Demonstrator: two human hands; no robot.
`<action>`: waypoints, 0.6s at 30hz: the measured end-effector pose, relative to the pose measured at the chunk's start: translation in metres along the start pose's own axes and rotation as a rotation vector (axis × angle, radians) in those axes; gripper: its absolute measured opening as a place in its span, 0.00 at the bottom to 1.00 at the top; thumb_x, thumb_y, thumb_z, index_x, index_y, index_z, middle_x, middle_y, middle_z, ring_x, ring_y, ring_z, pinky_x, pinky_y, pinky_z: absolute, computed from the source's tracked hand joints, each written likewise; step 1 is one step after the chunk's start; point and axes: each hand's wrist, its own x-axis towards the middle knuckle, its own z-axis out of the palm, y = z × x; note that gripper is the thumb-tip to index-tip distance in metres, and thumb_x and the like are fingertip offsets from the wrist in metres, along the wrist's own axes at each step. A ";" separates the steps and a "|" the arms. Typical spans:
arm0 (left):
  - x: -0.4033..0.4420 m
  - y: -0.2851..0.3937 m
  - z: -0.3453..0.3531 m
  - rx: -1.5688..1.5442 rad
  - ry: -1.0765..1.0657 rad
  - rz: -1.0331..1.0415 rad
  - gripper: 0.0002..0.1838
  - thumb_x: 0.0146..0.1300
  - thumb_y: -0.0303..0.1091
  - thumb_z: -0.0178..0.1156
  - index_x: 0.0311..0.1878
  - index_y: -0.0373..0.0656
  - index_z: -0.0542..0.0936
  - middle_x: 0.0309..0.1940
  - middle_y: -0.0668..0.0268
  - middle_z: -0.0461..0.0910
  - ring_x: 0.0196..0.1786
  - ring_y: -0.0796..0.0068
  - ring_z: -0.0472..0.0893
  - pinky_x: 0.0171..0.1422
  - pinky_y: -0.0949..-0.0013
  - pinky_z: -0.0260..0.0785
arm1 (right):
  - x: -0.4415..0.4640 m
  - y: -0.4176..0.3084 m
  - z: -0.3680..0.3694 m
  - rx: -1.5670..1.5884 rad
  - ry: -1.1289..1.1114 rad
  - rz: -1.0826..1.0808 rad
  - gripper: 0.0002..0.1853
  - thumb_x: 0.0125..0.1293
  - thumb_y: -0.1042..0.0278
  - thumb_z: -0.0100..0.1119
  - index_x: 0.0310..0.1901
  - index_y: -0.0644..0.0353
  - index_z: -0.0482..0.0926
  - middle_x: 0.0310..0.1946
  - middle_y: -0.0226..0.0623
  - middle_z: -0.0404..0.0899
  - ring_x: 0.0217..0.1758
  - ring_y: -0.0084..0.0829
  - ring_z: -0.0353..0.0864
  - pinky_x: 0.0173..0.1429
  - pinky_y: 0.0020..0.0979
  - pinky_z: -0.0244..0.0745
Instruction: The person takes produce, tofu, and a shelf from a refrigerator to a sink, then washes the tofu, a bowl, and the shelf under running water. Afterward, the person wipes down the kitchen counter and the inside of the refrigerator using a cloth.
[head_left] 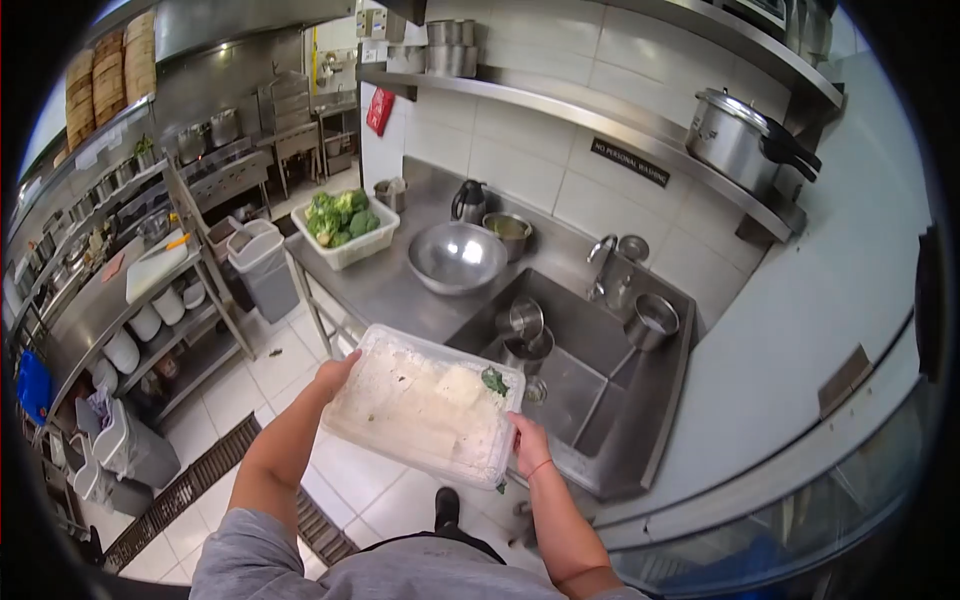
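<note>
A clear plastic food container (400, 420) with whitish residue and a leafy green scrap (495, 381) at its right end is held in front of my body. My left hand (338, 376) grips its left end, and my right hand (528, 445) grips the right end. It hangs over the floor at the counter's front edge, close to the steel sink (575, 395). Two small steel pots (526, 335) stand in the sink. On the counter beyond sit a large steel bowl (457, 258) and a white tub (352, 250) of broccoli (340, 217).
A faucet (600, 265) rises behind the sink, with a steel pot (653, 320) at its right corner. A pressure cooker (735, 140) stands on the wall shelf (560, 105). To the left are a grey bin (265, 270), a prep table (95, 320) and a floor drain grate (190, 490).
</note>
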 end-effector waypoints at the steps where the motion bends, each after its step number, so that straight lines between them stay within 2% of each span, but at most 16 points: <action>1: 0.026 0.005 0.004 0.006 -0.010 -0.024 0.46 0.53 0.71 0.53 0.46 0.26 0.78 0.47 0.45 0.78 0.52 0.53 0.78 0.56 0.63 0.68 | 0.032 0.000 0.002 -0.079 -0.067 0.007 0.10 0.58 0.61 0.60 0.33 0.60 0.79 0.25 0.27 0.75 0.25 0.20 0.72 0.28 0.24 0.64; 2: 0.049 0.006 0.010 0.012 -0.021 -0.050 0.47 0.52 0.72 0.53 0.46 0.25 0.78 0.47 0.45 0.78 0.52 0.53 0.78 0.57 0.62 0.67 | 0.060 0.002 0.002 -0.160 -0.133 0.015 0.11 0.59 0.61 0.59 0.35 0.60 0.79 0.28 0.30 0.79 0.27 0.22 0.77 0.30 0.24 0.70; 3: 0.074 0.001 0.019 0.067 0.053 -0.029 0.48 0.52 0.72 0.53 0.47 0.25 0.78 0.48 0.44 0.78 0.53 0.52 0.78 0.57 0.62 0.67 | 0.088 0.007 0.013 -0.115 -0.109 0.003 0.11 0.56 0.61 0.62 0.32 0.61 0.80 0.25 0.28 0.77 0.27 0.20 0.73 0.31 0.24 0.66; 4: 0.101 0.002 0.022 0.129 0.127 -0.017 0.48 0.52 0.72 0.53 0.47 0.24 0.78 0.48 0.43 0.77 0.53 0.52 0.78 0.57 0.61 0.67 | 0.115 -0.005 0.029 -0.107 -0.126 -0.011 0.11 0.56 0.61 0.62 0.32 0.61 0.80 0.25 0.28 0.77 0.27 0.20 0.73 0.31 0.24 0.66; 6: 0.134 0.019 0.017 0.094 0.144 -0.058 0.47 0.52 0.72 0.53 0.46 0.25 0.78 0.47 0.43 0.78 0.52 0.52 0.78 0.56 0.61 0.68 | 0.139 -0.011 0.055 -0.181 -0.102 0.039 0.12 0.58 0.61 0.61 0.36 0.62 0.79 0.28 0.30 0.79 0.26 0.21 0.76 0.27 0.25 0.68; 7: 0.138 0.017 0.023 0.038 0.144 -0.107 0.47 0.53 0.72 0.52 0.45 0.25 0.79 0.47 0.42 0.78 0.51 0.52 0.78 0.55 0.61 0.68 | 0.159 -0.016 0.062 -0.210 -0.105 0.054 0.12 0.57 0.61 0.63 0.33 0.63 0.81 0.30 0.33 0.81 0.30 0.23 0.77 0.34 0.25 0.70; 8: 0.144 0.018 0.021 0.038 0.139 -0.156 0.47 0.53 0.72 0.52 0.45 0.25 0.79 0.47 0.42 0.78 0.51 0.52 0.78 0.55 0.61 0.68 | 0.173 -0.021 0.070 -0.235 -0.108 0.095 0.12 0.57 0.61 0.63 0.33 0.63 0.81 0.30 0.33 0.81 0.30 0.23 0.77 0.34 0.25 0.70; 10: 0.163 0.039 0.003 -0.034 0.061 -0.163 0.46 0.54 0.71 0.52 0.42 0.25 0.80 0.45 0.42 0.79 0.49 0.52 0.79 0.53 0.60 0.69 | 0.196 -0.046 0.092 -0.409 -0.170 0.152 0.15 0.61 0.54 0.59 0.34 0.60 0.80 0.25 0.28 0.77 0.23 0.22 0.72 0.24 0.25 0.64; 11: 0.177 0.046 -0.001 0.052 0.108 -0.142 0.45 0.55 0.71 0.51 0.38 0.25 0.80 0.40 0.43 0.80 0.46 0.52 0.80 0.52 0.60 0.70 | 0.231 -0.057 0.096 -0.586 -0.142 0.127 0.16 0.61 0.51 0.58 0.31 0.58 0.79 0.23 0.27 0.75 0.22 0.21 0.71 0.24 0.25 0.62; 12: 0.184 0.057 -0.005 0.051 0.098 -0.158 0.45 0.55 0.71 0.51 0.38 0.25 0.80 0.40 0.43 0.80 0.46 0.52 0.80 0.52 0.60 0.70 | 0.269 -0.060 0.102 -0.759 -0.107 0.107 0.18 0.62 0.49 0.57 0.28 0.56 0.79 0.22 0.26 0.74 0.21 0.20 0.69 0.23 0.25 0.61; 13: 0.190 0.070 -0.009 0.110 0.106 -0.133 0.45 0.55 0.71 0.50 0.37 0.26 0.81 0.38 0.43 0.80 0.44 0.52 0.81 0.51 0.60 0.70 | 0.305 -0.064 0.123 -0.685 0.046 -0.102 0.20 0.63 0.46 0.55 0.21 0.52 0.73 0.16 0.24 0.67 0.16 0.19 0.62 0.20 0.26 0.55; 14: 0.202 0.077 -0.012 0.177 0.105 -0.109 0.44 0.55 0.71 0.50 0.36 0.27 0.81 0.36 0.43 0.81 0.43 0.51 0.81 0.50 0.60 0.70 | 0.335 -0.079 0.146 -0.578 0.112 -0.048 0.22 0.63 0.45 0.55 0.17 0.49 0.66 0.12 0.23 0.61 0.12 0.20 0.55 0.17 0.28 0.48; 15: 0.220 0.074 -0.011 0.200 0.066 -0.131 0.44 0.55 0.71 0.50 0.36 0.27 0.81 0.36 0.43 0.81 0.43 0.51 0.81 0.50 0.60 0.70 | 0.394 -0.066 0.156 -0.595 0.173 -0.189 0.25 0.63 0.44 0.55 0.15 0.47 0.60 0.08 0.20 0.53 0.09 0.20 0.46 0.16 0.31 0.39; 16: 0.233 0.071 -0.009 0.173 0.056 -0.109 0.44 0.55 0.71 0.50 0.35 0.27 0.81 0.35 0.43 0.81 0.42 0.51 0.81 0.49 0.59 0.70 | 0.412 -0.081 0.171 -0.428 -0.005 0.105 0.30 0.61 0.44 0.57 0.49 0.67 0.75 0.45 0.45 0.76 0.49 0.35 0.74 0.51 0.38 0.69; 17: 0.253 0.074 -0.007 0.142 0.049 -0.078 0.44 0.55 0.71 0.49 0.35 0.27 0.82 0.34 0.43 0.81 0.41 0.51 0.81 0.49 0.59 0.70 | 0.423 -0.088 0.202 -0.222 -0.015 0.120 0.38 0.57 0.44 0.62 0.59 0.66 0.66 0.57 0.49 0.68 0.60 0.42 0.68 0.56 0.42 0.69; 18: 0.268 0.083 -0.007 0.155 0.009 -0.079 0.44 0.55 0.71 0.49 0.35 0.27 0.82 0.34 0.43 0.81 0.41 0.51 0.81 0.49 0.59 0.70 | 0.435 -0.096 0.224 -0.317 0.031 0.171 0.45 0.55 0.42 0.63 0.65 0.65 0.57 0.64 0.47 0.60 0.66 0.46 0.62 0.60 0.45 0.65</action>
